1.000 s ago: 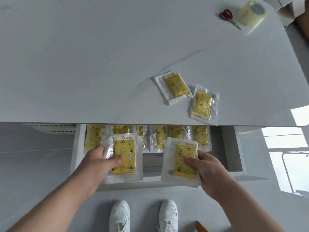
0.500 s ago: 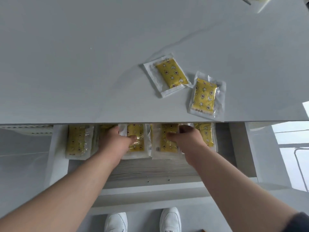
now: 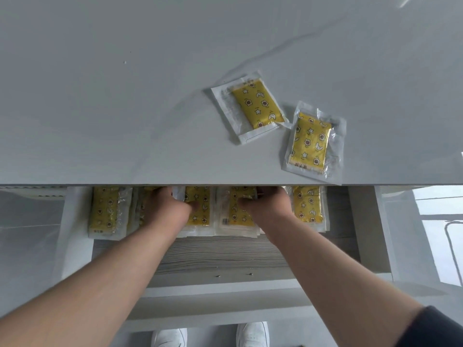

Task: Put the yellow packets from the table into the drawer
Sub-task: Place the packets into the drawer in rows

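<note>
Just two yellow packets (image 3: 258,105) on table (image 3: 120,108).

A pale grey table (image 3: 125,108), its top crossed by a faint vein, fills the upper view; below it lies a smooth grey floor (image 3: 27,221), with bright light patches (image 3: 436,204) at the right.

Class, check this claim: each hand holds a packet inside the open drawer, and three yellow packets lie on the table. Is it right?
One error: the head view shows two packets on the table, not three. The rest stands: the left hand and right hand each hold a packet in the open drawer.
</note>
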Tool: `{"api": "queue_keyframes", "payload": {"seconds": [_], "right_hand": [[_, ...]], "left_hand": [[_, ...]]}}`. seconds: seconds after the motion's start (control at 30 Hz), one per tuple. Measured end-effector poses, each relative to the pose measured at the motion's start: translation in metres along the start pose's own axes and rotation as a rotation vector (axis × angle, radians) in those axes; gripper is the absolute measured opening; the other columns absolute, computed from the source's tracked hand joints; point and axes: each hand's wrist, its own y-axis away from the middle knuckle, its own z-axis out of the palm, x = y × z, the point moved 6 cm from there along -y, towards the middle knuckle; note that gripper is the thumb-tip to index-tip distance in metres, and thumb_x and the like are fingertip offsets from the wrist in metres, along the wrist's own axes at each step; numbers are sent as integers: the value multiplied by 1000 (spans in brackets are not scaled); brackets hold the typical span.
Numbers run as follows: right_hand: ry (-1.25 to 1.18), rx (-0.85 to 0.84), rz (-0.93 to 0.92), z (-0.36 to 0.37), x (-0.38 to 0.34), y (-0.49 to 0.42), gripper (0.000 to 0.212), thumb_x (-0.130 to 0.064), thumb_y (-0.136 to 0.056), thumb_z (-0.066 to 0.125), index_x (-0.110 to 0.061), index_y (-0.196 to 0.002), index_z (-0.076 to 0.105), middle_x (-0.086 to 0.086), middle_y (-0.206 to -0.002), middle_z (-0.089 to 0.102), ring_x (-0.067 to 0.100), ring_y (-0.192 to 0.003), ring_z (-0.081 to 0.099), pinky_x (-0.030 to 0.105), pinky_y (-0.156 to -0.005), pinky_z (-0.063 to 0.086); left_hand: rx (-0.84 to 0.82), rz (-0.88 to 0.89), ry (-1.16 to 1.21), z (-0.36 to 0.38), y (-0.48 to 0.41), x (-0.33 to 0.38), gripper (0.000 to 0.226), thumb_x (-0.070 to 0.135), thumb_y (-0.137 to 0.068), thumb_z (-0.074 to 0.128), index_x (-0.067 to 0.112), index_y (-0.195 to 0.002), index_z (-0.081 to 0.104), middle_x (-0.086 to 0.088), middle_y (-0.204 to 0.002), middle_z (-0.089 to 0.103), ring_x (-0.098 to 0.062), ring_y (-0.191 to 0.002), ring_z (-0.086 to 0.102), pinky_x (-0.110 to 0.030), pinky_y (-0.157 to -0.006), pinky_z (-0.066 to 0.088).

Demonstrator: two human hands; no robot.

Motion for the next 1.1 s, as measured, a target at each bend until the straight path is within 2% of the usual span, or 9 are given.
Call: {"api": "queue_keyframes", "payload": {"seconds": [0.2,0.37,0.47,0.53,0.63,0.73,0.83,0.97,1.1], "right_hand": [[223,51,-82,-1,-5,3,14,-14,-79,69,-6,-77,58,7,-65,58,21,-57,56,26,-46,45],[410,117,-108,0,-4,-3,28,-11,-77,60,-13,-57,41,2,-56,44,20,-54,45,21,-44,31],[589,102,-203,7,-8,-2,3,-10,-80,53,-10,-80,50,7,-82,50,27,-84,50,26,-66,41],[767,131,-318,11,-11,1,23,-13,-82,53,-5,-104,57,13,-101,56,32,-102,49,33,-90,39],[933,301,-680,14,-17,11,28,-15,-69,75,-5,-95,70,17,-96,68,40,-93,60,42,-87,48],[955,252,-867,12,-8,16,31,-25,-73,74,-13,-101,71,16,-102,65,41,-95,60,47,-87,50],[1107,39,-904,11,9,15,64,-54,-82,53,-16,-133,53,10,-134,55,34,-126,50,47,-110,32],[1222,-121,-907,9,24,4,96,-74,-79,38,-17,-153,14,3,-159,15,16,-145,3,37,-120,-3],[1220,-124,-904,9,22,1,97,-76,-78,37,-16,-152,18,0,-158,15,12,-142,2,35,-120,-2]], "left_hand": [[100,52,-86,3,-2,0,54,17,-74,78,15,-122,52,-3,-108,58,-24,-89,55,-29,-68,43],[185,128,-335,-3,7,10,47,31,-75,76,11,-112,57,-8,-108,62,-31,-98,60,-30,-73,45],[193,226,-469,-4,14,17,53,37,-80,71,7,-120,52,-13,-118,57,-33,-108,55,-34,-80,46],[204,259,-548,-5,16,16,61,42,-81,68,3,-122,46,-17,-122,54,-35,-110,53,-39,-86,47],[266,362,-606,-10,20,18,63,44,-77,72,-1,-114,49,-20,-113,57,-38,-103,55,-42,-80,49],[301,751,-650,-12,31,25,52,38,-75,73,-1,-106,60,-21,-109,61,-40,-99,56,-45,-82,49],[102,1107,-779,-7,40,15,58,49,-77,64,11,-120,61,-9,-130,58,-30,-118,53,-42,-100,41],[-174,1055,-935,-7,19,-4,99,64,-73,62,26,-146,7,12,-155,-3,-5,-144,-6,-32,-119,0],[-137,1088,-972,-5,7,-10,104,67,-68,64,22,-145,9,7,-156,3,0,-142,-18,-23,-116,-12]]}}
